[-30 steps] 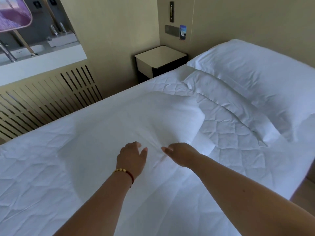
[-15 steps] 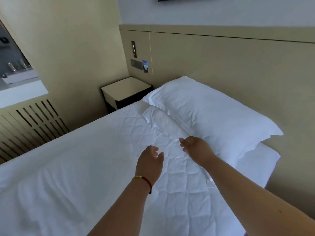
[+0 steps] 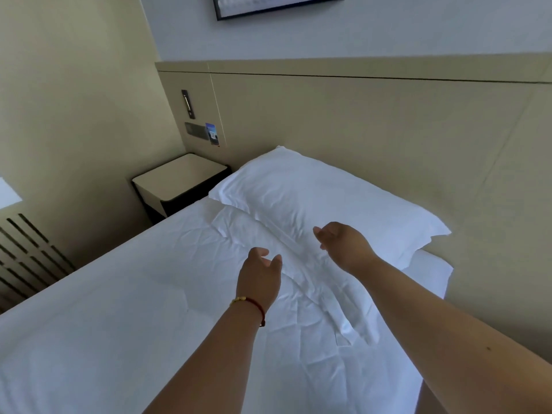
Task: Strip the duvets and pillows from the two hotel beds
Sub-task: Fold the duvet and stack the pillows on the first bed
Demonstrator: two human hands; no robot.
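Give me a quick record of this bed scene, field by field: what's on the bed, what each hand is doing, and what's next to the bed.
bed: white sheet, wrinkled near the head end
pillow: one white pillow lying flat against the headboard
left hand: left hand hovers over the sheet, fingers relaxed, holding nothing
right hand: right hand reaches toward the pillow's near edge, holding nothing
wrist: red cord bracelet on the left wrist
beside bed: nightstand in the corner
wall: framed picture above the headboard
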